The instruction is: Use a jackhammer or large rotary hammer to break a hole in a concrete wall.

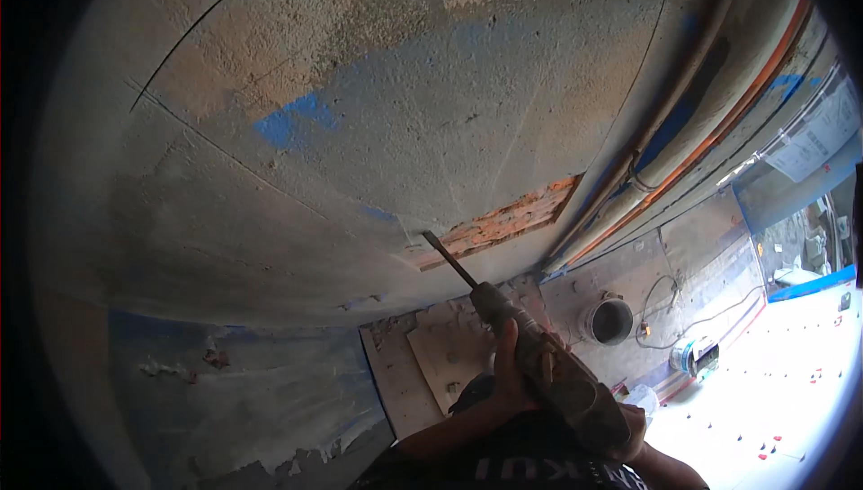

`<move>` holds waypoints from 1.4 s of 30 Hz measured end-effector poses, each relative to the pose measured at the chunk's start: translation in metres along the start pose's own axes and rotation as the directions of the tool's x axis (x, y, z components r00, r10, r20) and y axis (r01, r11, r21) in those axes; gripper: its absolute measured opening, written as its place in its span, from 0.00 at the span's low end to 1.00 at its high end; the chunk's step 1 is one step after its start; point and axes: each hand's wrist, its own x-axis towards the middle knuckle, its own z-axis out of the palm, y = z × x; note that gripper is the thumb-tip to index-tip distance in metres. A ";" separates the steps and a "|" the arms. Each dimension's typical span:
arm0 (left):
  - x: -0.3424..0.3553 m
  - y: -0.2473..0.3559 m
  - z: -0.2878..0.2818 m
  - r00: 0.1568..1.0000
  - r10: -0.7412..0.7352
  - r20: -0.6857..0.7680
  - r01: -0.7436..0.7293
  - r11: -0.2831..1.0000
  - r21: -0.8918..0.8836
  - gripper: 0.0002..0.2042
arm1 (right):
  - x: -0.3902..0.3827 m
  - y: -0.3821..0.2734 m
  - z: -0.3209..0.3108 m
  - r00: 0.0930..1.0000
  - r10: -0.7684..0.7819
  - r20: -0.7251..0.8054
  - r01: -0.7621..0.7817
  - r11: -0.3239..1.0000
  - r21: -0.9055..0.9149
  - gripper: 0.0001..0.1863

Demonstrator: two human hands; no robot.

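1. What matters most from where I sit: the strip of bare brick [517, 220] in the plastered wall [395, 130] lies far of both hands, slanting from near left to far right.
2. The rotary hammer [571, 387] spans that gap, its long axis running from near right to far left and crossing the line of the strip.
3. I see its flat chisel bit [451, 261] ending at the strip's left end, by the plaster edge; I cannot tell whether the tip presses on the wall.
4. The left hand [511, 373] is the nearer one to the brick. It is closed around the tool's body behind the front collar, thumb up along the side, other fingers mostly hidden from me.
5. The right hand [635, 432] sits nearer and to the right, apparently wrapped around the rear grip; the casing hides most of its fingers, so I can't make out any trigger.
6. Farther right, a bucket [591, 319] stands well apart from the tool, with an orange pipe [739, 118] beyond.
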 end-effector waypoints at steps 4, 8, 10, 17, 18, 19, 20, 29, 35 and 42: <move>0.004 0.002 0.007 0.999 0.038 -0.014 -0.038 0.999 -0.005 0.36 | 0.021 -0.017 -0.007 0.997 0.080 0.000 -0.080 0.996 0.035 0.14; 0.023 -0.002 -0.027 0.991 0.124 -0.043 -0.117 0.982 0.152 0.42 | 0.037 -0.030 -0.023 1.000 0.012 0.006 -0.011 0.990 -0.137 0.11; 0.029 -0.005 -0.024 0.989 0.146 -0.029 -0.140 0.976 0.164 0.43 | 0.051 -0.045 -0.032 1.000 0.019 -0.009 -0.020 0.996 -0.085 0.10; 0.030 -0.002 0.011 0.911 0.196 0.364 -0.294 0.926 0.237 0.45 | 0.073 -0.059 -0.055 0.994 0.101 0.046 -0.092 0.982 -0.164 0.10; 0.033 0.002 0.002 0.898 0.163 0.407 -0.248 0.955 0.164 0.43 | 0.072 -0.061 -0.054 0.993 0.103 0.050 -0.094 0.982 -0.165 0.10; 0.037 0.005 -0.007 0.882 0.134 0.452 -0.197 0.976 0.094 0.40 | 0.071 -0.064 -0.053 0.995 0.084 0.059 -0.076 0.989 -0.129 0.11; 0.046 0.004 -0.017 0.878 0.143 0.456 -0.205 0.975 0.089 0.40 | 0.074 -0.062 -0.053 0.996 0.056 0.072 -0.049 0.994 -0.094 0.11; 0.036 -0.007 -0.026 0.933 0.097 0.346 -0.133 0.988 0.083 0.38 | 0.058 -0.069 -0.047 0.977 0.211 0.032 -0.212 0.977 0.027 0.13; 0.036 0.009 -0.007 0.929 0.091 0.357 -0.124 0.990 0.070 0.37 | 0.071 -0.068 -0.048 0.983 0.164 0.083 -0.158 0.984 -0.079 0.14; 0.042 0.013 0.018 0.970 0.091 0.227 -0.094 0.996 0.003 0.34 | 0.087 -0.088 -0.041 0.962 0.257 -0.092 -0.251 0.965 0.075 0.15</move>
